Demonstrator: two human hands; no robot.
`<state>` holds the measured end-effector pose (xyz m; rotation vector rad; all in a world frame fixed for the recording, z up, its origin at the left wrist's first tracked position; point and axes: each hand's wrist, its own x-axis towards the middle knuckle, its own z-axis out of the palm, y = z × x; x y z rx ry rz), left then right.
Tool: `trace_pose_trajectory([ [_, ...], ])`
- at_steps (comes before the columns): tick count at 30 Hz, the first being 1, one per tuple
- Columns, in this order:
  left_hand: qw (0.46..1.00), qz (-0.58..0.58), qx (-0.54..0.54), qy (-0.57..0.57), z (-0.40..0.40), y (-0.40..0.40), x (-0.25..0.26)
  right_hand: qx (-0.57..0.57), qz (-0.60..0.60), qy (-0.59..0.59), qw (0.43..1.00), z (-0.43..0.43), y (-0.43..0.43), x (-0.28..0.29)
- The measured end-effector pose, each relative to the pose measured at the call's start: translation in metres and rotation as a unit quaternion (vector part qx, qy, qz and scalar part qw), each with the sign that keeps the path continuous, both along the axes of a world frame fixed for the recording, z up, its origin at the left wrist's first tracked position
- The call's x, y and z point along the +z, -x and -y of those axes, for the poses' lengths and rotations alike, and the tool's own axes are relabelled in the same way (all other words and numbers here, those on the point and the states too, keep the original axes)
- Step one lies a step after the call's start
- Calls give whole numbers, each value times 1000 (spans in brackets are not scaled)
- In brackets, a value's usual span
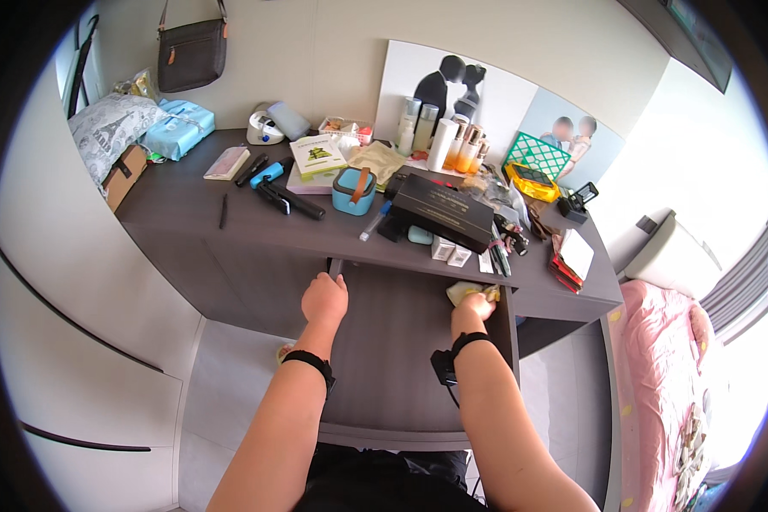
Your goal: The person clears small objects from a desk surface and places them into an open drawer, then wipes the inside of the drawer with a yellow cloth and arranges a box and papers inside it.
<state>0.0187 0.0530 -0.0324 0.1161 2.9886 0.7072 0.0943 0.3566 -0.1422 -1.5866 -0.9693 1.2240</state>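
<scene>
A dark wood-grain drawer [390,365] stands pulled out from beneath the desk top. My left hand [326,299] is closed on the drawer's left side wall near the back; its fingertips are partly hidden. At the back right inside the drawer, my right hand [477,304] grips a pale cloth with yellow parts [459,292]. Each of my wrists wears a black strap, the right one with a small black device and a cable. Above the drawer, a black box [445,210], small white boxes [459,256] and a capped marker pen [376,221] lie along the desk's front part.
Bottles [443,144], a blue container with a brown handle [354,191], a booklet [318,155] and a black-and-blue tool [292,197] crowd the desk top [185,198]. Red and white packets [569,259] lie near its right edge. White cabinets [96,358] stand left, a pink-covered bed [656,358] right.
</scene>
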Motion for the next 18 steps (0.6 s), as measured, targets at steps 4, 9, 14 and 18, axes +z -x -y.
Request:
trace_pose_trajectory([
  [4,1000,-14,18,0,9,2,-3,59,-97,-21,993,24,21,21],
  [9,1000,-11,10,-11,-7,3,-2,62,-174,17,983,73,54,15],
  [14,998,-11,55,-16,24,10,-12,422,24,61,904,230,92,56],
  [18,991,23,63,-115,14,15,-9,526,18,-73,847,237,112,65],
])
